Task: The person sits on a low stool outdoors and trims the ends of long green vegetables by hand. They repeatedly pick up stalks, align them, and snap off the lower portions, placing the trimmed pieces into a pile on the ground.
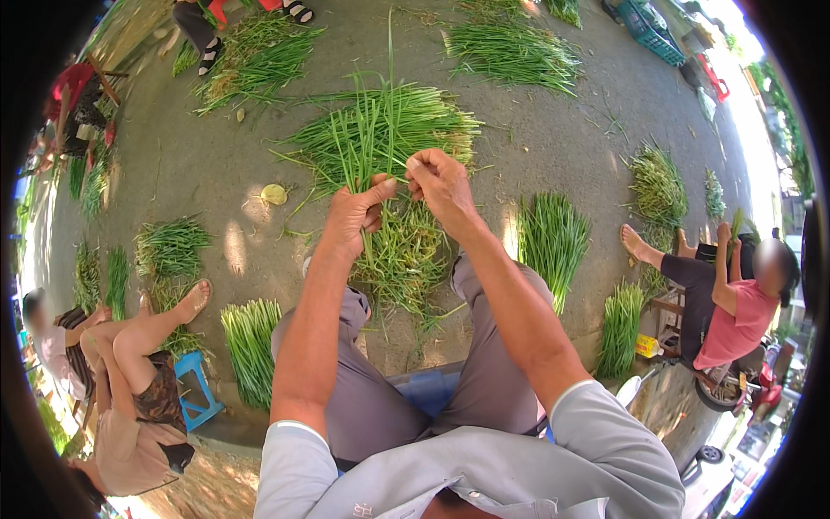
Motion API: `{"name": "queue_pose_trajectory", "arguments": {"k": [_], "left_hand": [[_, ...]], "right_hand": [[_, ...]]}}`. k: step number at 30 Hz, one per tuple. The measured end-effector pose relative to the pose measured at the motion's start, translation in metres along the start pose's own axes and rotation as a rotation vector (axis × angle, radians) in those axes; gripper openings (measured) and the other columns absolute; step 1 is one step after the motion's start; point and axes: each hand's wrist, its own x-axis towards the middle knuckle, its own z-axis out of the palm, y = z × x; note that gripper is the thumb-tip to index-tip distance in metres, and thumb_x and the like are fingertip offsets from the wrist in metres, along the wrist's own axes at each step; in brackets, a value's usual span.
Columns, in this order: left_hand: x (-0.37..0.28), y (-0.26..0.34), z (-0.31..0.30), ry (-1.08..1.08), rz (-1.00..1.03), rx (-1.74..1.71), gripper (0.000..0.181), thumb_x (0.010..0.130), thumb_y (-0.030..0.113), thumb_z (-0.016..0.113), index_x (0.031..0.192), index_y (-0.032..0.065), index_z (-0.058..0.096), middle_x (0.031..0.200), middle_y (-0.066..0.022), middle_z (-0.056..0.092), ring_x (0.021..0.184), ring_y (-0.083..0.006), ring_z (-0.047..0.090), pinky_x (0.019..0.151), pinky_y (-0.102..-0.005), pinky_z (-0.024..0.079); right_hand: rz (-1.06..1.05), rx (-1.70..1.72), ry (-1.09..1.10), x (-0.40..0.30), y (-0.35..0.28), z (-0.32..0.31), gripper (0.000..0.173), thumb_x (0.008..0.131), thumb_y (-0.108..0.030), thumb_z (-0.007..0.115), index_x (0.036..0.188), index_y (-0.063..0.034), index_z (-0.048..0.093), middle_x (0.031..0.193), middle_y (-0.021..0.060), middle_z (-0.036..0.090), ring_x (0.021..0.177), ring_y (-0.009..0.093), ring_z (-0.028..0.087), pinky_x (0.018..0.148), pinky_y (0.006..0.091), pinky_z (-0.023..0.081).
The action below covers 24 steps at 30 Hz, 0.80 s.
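My left hand is closed around a small bunch of long green leafy stalks, probably garlic chives, their tips pointing away from me. Close to its right, my right hand pinches a pale stalk end between thumb and forefinger. Beyond both hands lies a large pile of green stalks with pale ends to the right. Under my hands, between my knees, is a heap of yellowish trimmed leaves. Neater bundles lie on both sides, one left of my leg and one right of it.
Seated people with their own piles are at the left and right. A blue plastic stool stands lower left. More stalks lie farther out, and a teal crate is upper right. A yellow leaf lies on the pavement.
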Motion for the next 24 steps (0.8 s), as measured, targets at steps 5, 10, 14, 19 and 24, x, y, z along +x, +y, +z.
{"name": "queue_pose_trajectory", "arguments": {"k": [5, 10, 14, 19, 24], "left_hand": [[-0.001, -0.001, -0.001, -0.005, -0.012, -0.008, 0.024, 0.081, 0.014, 0.082, 0.097, 0.0115, 0.065, 0.070, 0.0037, 0.062, 0.040, -0.0031, 0.036, 0.037, -0.0221, 0.027], [-0.002, 0.003, 0.002, 0.011, -0.001, -0.065, 0.024, 0.078, 0.011, 0.084, 0.093, 0.0098, 0.065, 0.060, 0.0065, 0.055, 0.039, -0.0027, 0.037, 0.037, -0.0219, 0.027], [0.000, 0.004, -0.002, 0.017, 0.013, -0.090, 0.023, 0.079, 0.011, 0.084, 0.092, 0.0106, 0.065, 0.059, 0.0067, 0.055, 0.039, -0.0021, 0.037, 0.037, -0.0211, 0.027], [0.000, 0.004, -0.001, 0.020, 0.019, -0.091, 0.024, 0.079, 0.013, 0.085, 0.090, 0.0115, 0.064, 0.058, 0.0072, 0.053, 0.039, -0.0022, 0.037, 0.037, -0.0212, 0.027], [0.000, 0.003, -0.006, 0.022, 0.012, -0.090, 0.023, 0.081, 0.012, 0.082, 0.094, 0.0114, 0.063, 0.085, -0.0011, 0.068, 0.040, -0.0031, 0.037, 0.037, -0.0216, 0.027]], "right_hand": [[0.033, 0.137, 0.066, 0.005, 0.001, -0.003, 0.015, 0.100, -0.018, 0.057, 0.098, -0.0026, 0.060, 0.084, 0.0023, 0.061, 0.071, 0.010, 0.058, 0.060, 0.0263, 0.050], [0.076, 0.102, 0.142, 0.009, 0.001, -0.015, 0.016, 0.095, -0.017, 0.064, 0.095, -0.0014, 0.064, 0.078, 0.0043, 0.064, 0.068, 0.012, 0.059, 0.060, 0.0285, 0.050], [0.032, -0.563, -0.007, 0.007, 0.009, -0.025, 0.015, 0.087, -0.016, 0.072, 0.088, -0.0008, 0.069, 0.077, 0.0085, 0.068, 0.069, 0.017, 0.062, 0.063, 0.0351, 0.050], [0.003, -0.555, -0.049, 0.005, 0.017, -0.022, 0.018, 0.086, -0.018, 0.074, 0.085, -0.0002, 0.069, 0.076, 0.0093, 0.069, 0.069, 0.018, 0.064, 0.063, 0.0369, 0.050], [0.131, -0.314, -0.164, 0.001, 0.009, -0.011, 0.025, 0.092, -0.022, 0.068, 0.082, 0.0009, 0.068, 0.067, 0.0057, 0.065, 0.059, 0.012, 0.060, 0.055, 0.0319, 0.047]]}}
